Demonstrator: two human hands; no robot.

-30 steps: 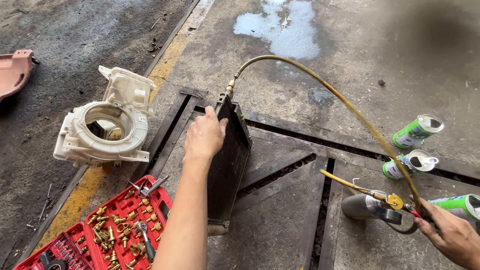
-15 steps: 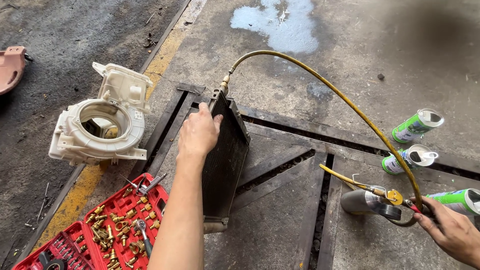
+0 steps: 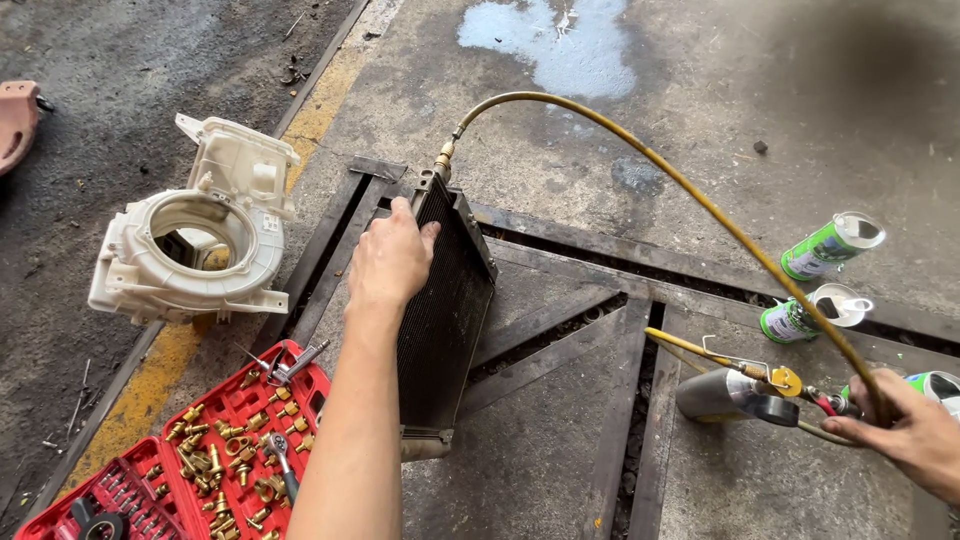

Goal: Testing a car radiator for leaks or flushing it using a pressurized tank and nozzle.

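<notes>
1. White plastic blower housing [image 3: 195,250], round opening facing up, lying on the floor at left beside a yellow painted line [image 3: 150,375].
2. Red parts tray [image 3: 245,430] of brass fittings, lower left, with a second red tray [image 3: 110,500] of small bits just beside it (contents too small to tell apart).
3. Two green-and-white spray cans [image 3: 815,280], lying on their sides at right.
4. Pale blue stain [image 3: 560,45] on the concrete, top centre.
5. Pinkish object [image 3: 15,125], cut off at the left edge.

Concrete floor [image 3: 620,150] bears steel grating [image 3: 560,400], black radiator [image 3: 445,320], red tray [image 3: 240,430], cans [image 3: 830,245].
</notes>
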